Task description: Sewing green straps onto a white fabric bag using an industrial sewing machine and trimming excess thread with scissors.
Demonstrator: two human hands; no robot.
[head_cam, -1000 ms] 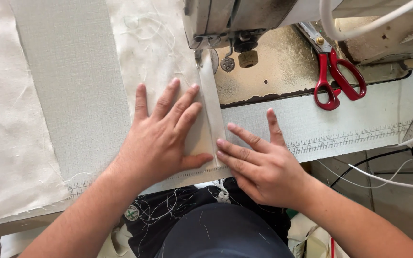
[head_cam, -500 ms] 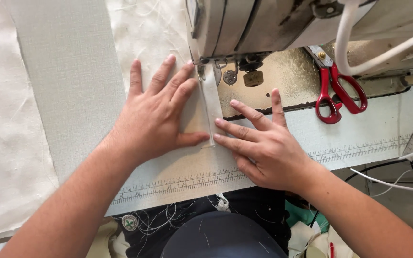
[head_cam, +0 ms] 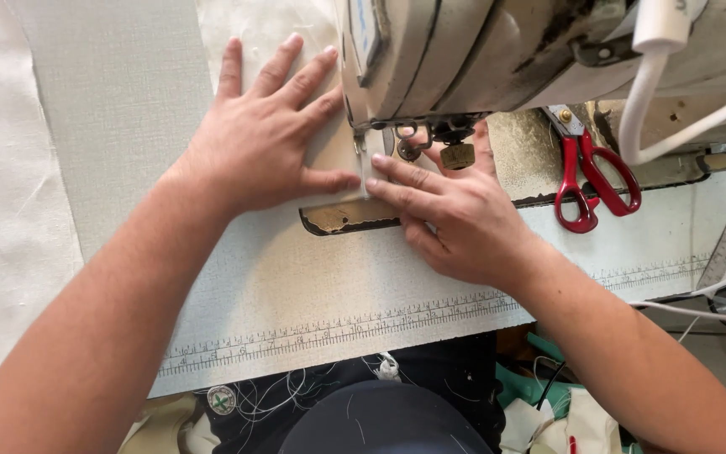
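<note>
My left hand (head_cam: pixel 266 134) lies flat with fingers spread on pale cream fabric (head_cam: pixel 258 38), just left of the sewing machine head (head_cam: pixel 481 55). My right hand (head_cam: pixel 455 214) presses flat on the table, its index finger touching a narrow white fabric strip (head_cam: pixel 365 172) that runs under the presser foot (head_cam: pixel 363 143). The thumb of my left hand meets that strip from the other side. The needle itself is hidden by the machine head.
Red-handled scissors (head_cam: pixel 586 181) lie on the machine bed at the right. A ruler scale (head_cam: pixel 338 332) is printed along the table's front edge. White cables (head_cam: pixel 699 109) hang at the right. Loose threads (head_cam: pixel 279 399) dangle under the table edge.
Both hands have slid forward with the fabric strip toward the presser foot. The view has moved closer to the machine, and a worn metal plate edge now shows by my fingers.
</note>
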